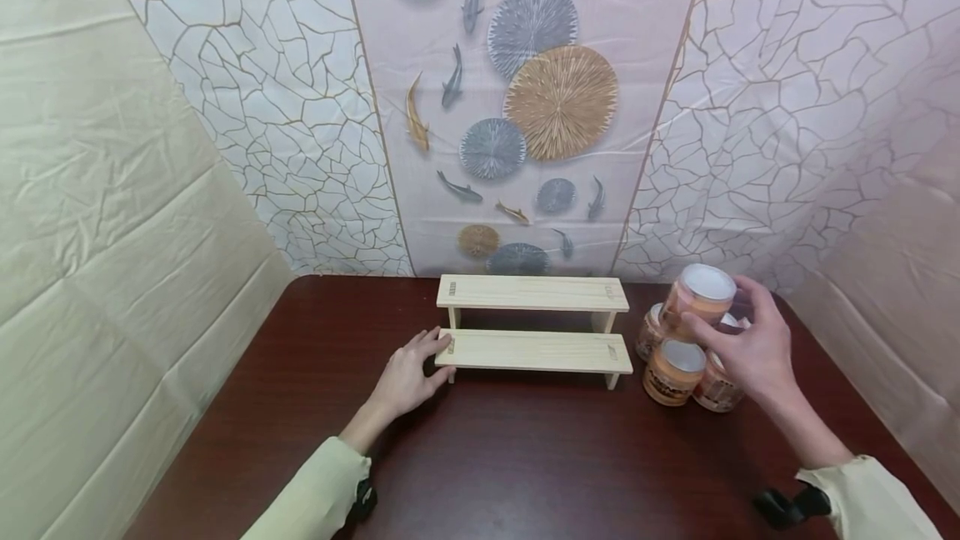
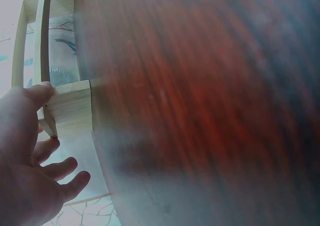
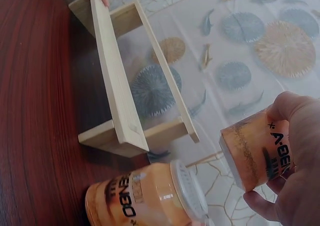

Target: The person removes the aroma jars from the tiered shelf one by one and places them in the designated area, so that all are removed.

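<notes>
A two-tier pale wooden shelf (image 1: 532, 350) stands on the table. My left hand (image 1: 405, 373) grips the left end of its lower board, thumb at the front edge and fingers over the top; the left wrist view shows the thumb and index finger on either side of the board (image 2: 44, 46). My right hand (image 1: 757, 344) holds an orange-labelled can (image 1: 697, 302) with a whitish lid, raised and tilted, fingers and thumb round its side. Just below it, a similar can (image 1: 673, 373) stands upright on the table, with several others around it, partly hidden by the hand and held can.
The dark reddish-brown table (image 1: 510, 457) stretches in front of the shelf. Behind it hangs a patterned cloth (image 1: 555, 215) with fish and round leaf shapes. Plain beige cloth walls (image 1: 112, 273) flank the table. The standing cans sit close to the shelf's right end.
</notes>
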Available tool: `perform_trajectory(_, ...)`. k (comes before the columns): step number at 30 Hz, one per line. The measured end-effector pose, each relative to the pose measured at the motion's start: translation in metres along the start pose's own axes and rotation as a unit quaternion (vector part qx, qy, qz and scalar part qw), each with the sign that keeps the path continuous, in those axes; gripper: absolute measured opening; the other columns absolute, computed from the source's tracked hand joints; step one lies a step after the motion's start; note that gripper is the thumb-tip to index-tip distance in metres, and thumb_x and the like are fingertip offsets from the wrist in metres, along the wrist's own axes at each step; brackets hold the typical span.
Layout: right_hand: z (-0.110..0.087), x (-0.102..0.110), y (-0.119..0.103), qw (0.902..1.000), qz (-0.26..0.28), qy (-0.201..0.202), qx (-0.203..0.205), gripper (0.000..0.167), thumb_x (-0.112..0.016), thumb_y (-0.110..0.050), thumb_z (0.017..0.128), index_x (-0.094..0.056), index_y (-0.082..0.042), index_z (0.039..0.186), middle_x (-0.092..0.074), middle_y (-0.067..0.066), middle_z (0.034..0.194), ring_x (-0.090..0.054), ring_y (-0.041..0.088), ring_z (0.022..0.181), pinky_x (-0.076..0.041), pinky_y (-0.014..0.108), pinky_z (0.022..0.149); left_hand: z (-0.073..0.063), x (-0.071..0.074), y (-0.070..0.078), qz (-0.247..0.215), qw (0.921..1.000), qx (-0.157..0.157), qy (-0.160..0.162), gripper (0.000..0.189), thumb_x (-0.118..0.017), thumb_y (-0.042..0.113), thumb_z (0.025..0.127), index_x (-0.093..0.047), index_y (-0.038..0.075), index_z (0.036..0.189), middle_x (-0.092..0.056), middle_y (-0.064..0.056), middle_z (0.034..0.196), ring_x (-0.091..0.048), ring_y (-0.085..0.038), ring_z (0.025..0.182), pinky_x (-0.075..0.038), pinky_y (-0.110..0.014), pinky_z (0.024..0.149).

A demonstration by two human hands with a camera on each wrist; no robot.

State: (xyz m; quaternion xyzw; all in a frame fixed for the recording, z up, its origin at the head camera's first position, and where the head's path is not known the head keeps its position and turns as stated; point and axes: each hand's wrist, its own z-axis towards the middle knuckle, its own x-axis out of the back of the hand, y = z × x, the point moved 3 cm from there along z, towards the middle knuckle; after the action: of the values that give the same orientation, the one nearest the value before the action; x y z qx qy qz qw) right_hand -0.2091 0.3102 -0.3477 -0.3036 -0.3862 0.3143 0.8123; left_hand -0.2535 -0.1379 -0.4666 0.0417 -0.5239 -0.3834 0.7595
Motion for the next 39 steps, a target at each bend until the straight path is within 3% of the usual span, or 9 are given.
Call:
perform_trajectory(6,0.000,0.012,0.006,0.9998,-0.013,0.013,-0.009,0.070,-0.086,-0.008,0.076,-0.050,0.001,0.136,-0.053,0.000,0.110,-0.050,-0.002,0.091,-0.045,0.006,0.069,-0.001,0.001,0.001,-0.003,1.0000,-0.001,0.004,0.049,-0.080,0.019,0.085,-0.067,0.001,0.129,-0.057,-0.025,0.136,-0.052,-0.048,0.124,-0.045,-0.065,0.093)
perform_trajectory(13,0.001,0.024,0.011,0.9992,-0.028,0.016,-0.024,0.072,-0.084,-0.013,0.079,-0.047,0.002,0.139,-0.052,0.002,0.114,-0.046,-0.004,0.094,-0.044,0.005,0.069,-0.001,0.001,0.001,-0.001,1.0000,-0.004,0.009,0.049,-0.080,0.018,0.085,-0.067,0.000,0.129,-0.057,-0.026,0.135,-0.053,-0.049,0.124,-0.046,-0.064,0.092)
perform_trajectory(21,-0.001,0.035,0.020,0.9990,-0.014,0.026,-0.033,0.069,-0.084,-0.008,0.079,-0.048,0.000,0.137,-0.050,-0.010,0.108,-0.052,-0.006,0.086,-0.045,0.005,0.071,-0.001,0.000,-0.001,-0.006,1.0000,0.001,0.001,0.049,-0.080,0.019,0.086,-0.067,0.002,0.129,-0.056,-0.026,0.136,-0.052,-0.048,0.125,-0.045,-0.065,0.094)
perform_trajectory(30,0.001,0.048,0.027,0.9972,-0.020,0.043,-0.058,0.069,-0.084,-0.008,0.078,-0.049,0.000,0.137,-0.048,-0.013,0.106,-0.053,-0.004,0.082,-0.044,0.005,0.070,0.001,0.001,-0.001,0.000,1.0000,0.001,-0.005,0.049,-0.080,0.022,0.086,-0.067,0.003,0.130,-0.056,-0.024,0.137,-0.052,-0.046,0.126,-0.046,-0.064,0.094)
perform_trajectory(39,-0.003,0.058,0.036,0.9949,0.000,0.054,-0.086,0.061,-0.083,-0.003,0.078,-0.052,-0.016,0.129,-0.048,-0.013,0.107,-0.052,-0.007,0.088,-0.045,0.005,0.076,0.000,0.000,-0.001,-0.005,0.9999,-0.008,0.003,0.049,-0.080,0.018,0.085,-0.067,0.001,0.129,-0.057,-0.026,0.135,-0.053,-0.048,0.124,-0.046,-0.065,0.092)
